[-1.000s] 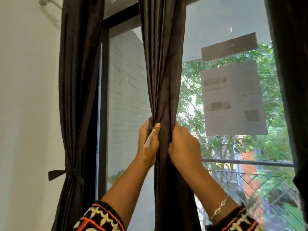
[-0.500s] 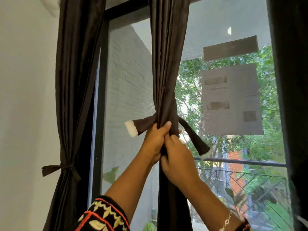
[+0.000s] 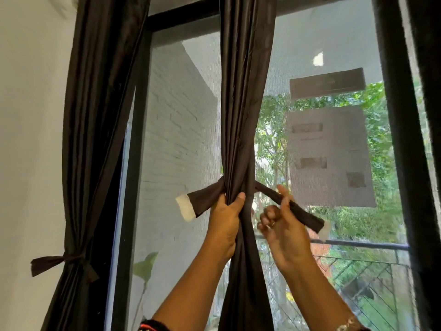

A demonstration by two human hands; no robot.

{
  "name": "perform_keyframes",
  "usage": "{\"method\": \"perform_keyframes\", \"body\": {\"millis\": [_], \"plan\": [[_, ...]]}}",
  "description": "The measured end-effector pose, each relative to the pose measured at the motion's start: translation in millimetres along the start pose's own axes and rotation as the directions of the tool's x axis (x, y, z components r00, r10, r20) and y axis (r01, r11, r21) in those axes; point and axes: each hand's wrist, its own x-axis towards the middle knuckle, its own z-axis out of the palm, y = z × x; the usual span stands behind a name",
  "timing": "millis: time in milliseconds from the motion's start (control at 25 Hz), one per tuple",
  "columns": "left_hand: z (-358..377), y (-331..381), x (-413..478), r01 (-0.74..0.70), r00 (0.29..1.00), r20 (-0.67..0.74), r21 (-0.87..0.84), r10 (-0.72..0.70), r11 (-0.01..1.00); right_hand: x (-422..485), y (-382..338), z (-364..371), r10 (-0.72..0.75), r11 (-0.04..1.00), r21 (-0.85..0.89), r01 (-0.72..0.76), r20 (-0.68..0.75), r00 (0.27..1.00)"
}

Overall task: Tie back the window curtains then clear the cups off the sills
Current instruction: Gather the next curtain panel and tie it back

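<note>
Middle curtain (image 3: 241,91): a long dark panel hanging in front of the window (image 3: 140,163), drawn into a narrow bundle at about mid-height. The cloth looks light, soft and rather slick, so the folds are likely to spread as soon as the hold slackens. The best purchase is judged to be at the cinched waist, just under the strap.

Tie-back strap (image 3: 207,199): a limp dark band passing behind the bundle, with both ends free. The left end, tipped with a pale patch (possibly a fastening pad), sticks out to the left, and the right end droops to the right. It is not yet closed.

Left hand (image 3: 226,225): fingers wrapped round the gathered curtain just below the strap, thumb pressed up its front.

Right hand (image 3: 284,232): blurred. It appears to pinch the strap's right end between forefinger and thumb, with the other fingers curled.

Surroundings: the left curtain (image 3: 100,115) is already bound by its own tie (image 3: 64,260). The right curtain (image 3: 424,115) hangs loose at the frame edge. A grey paper sheet (image 3: 329,154) is fixed to the pane, with a railing (image 3: 358,244) beyond. No obstruction is noted around the strap. No cups or sills are in view.
</note>
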Motion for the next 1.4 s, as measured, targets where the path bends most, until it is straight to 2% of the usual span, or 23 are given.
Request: {"method": "perform_keyframes", "body": {"millis": [80,160,240,320,440,520,600,680,720,760,800,880,960,1000,1040,1120,1200,1320,1400], "plan": [[-1.8,-2.2,6.0,-0.067,0.998,-0.016,0.036,0.068,0.997,3.4,-8.9,0.7,-0.12,0.993,0.023,0.12,0.004,0.993],[-3.7,-8.9,8.6,-0.125,0.991,-0.027,0.191,0.133,0.974,-1.2,-15.7,7.8,-0.2,0.979,-0.034,0.202,0.042,0.979],[-0.4,-14.3,2.9,-0.192,0.976,-0.027,0.365,0.216,0.911,-3.8,-18.0,14.8,-0.285,0.953,-0.064,0.294,0.13,0.95],[4.8,-20.2,-1.3,-0.305,0.946,0.015,0.371,0.323,0.877,-3.3,-19.6,21.6,-0.331,0.907,-0.175,0.384,0.27,0.904],[6.0,-23.5,0.0,-0.443,0.896,0.13,0.324,0.425,0.836,-1.3,-19.1,22.8,-0.264,0.783,-0.403,0.475,0.475,0.839],[1.4,-31.3,3.5,-0.503,0.86,0.157,0.425,0.486,0.753,-2.3,-17.7,21.5,-0.192,0.657,-0.535,0.531,0.563,0.804],[-1.2,-39.1,2.6,-0.537,0.836,0.21,0.503,0.506,0.678,-2.7,-15.9,23.8,-0.203,0.568,-0.602,0.562,0.559,0.804],[-3.3,-44.6,-0.9,-0.622,0.769,0.288,0.541,0.571,0.566,0.7,-13.6,27.3,-0.281,0.518,-0.626,0.582,0.518,0.808],[-4.5,-42.6,-6.6,-0.649,0.75,0.332,0.538,0.572,0.538,3.7,-12.6,28.2,-0.323,0.481,-0.644,0.594,0.5,0.803],[-5.8,-36.7,-13.7,-0.654,0.751,0.351,0.508,0.559,0.561,6.4,-12.0,28.5,-0.353,0.45,-0.657,0.605,0.492,0.796],[-9.5,-35.4,-18.6,-0.647,0.76,0.331,0.463,0.559,0.606,8.6,-12.0,27.8,-0.368,0.42,-0.669,0.613,0.491,0.789],[-14.7,-16.5,-22.5,-0.604,0.776,0.077,0.376,0.626,0.703,11.1,-11.4,26.7,-0.372,0.365,-0.691,0.624,0.506,0.778],[-12.3,17.9,-21.1,-0.599,0.746,-0.129,0.301,0.654,0.742,12.1,-10.4,25.9,-0.358,0.337,-0.703,0.626,0.519,0.776],[-9.4,38.5,-15.8,-0.568,0.755,-0.115,0.378,0.646,0.731,12.6,-10.3,26.0,-0.353,0.326,-0.71,0.624,0.521,0.777],[-5.6,59.1,-10.4,-0.525,0.796,-0.014,0.481,0.605,0.702,13.1,-10.2,25.5,-0.35,0.308,-0.721,0.621,0.521,0.778],[4.5,89.8,3.1,-0.469,0.869,0.258,0.699,0.422,0.54,14.2,-11.3,25.0,-0.338,0.236,-0.756,0.61,0.525,0.781],[17.6,104.8,13.7,-0.453,0.892,0.41,0.807,0.192,0.379,14.4,-12.8,25.0,-0.313,0.141,-0.787,0.601,0.541,0.781],[34.1,110.5,21.6,-0.44,0.89,0.455,0.876,-0.036,0.198,11.9,-14.7,24.2,-0.285,0.011,-0.787,0.617,0.589,0.756],[38.7,108.9,23.7,-0.416,0.894,0.435,0.895,-0.104,0.163,8.1,-17.4,22.7,-0.284,-0.053,-0.781,0.622,0.609,0.741]]}}
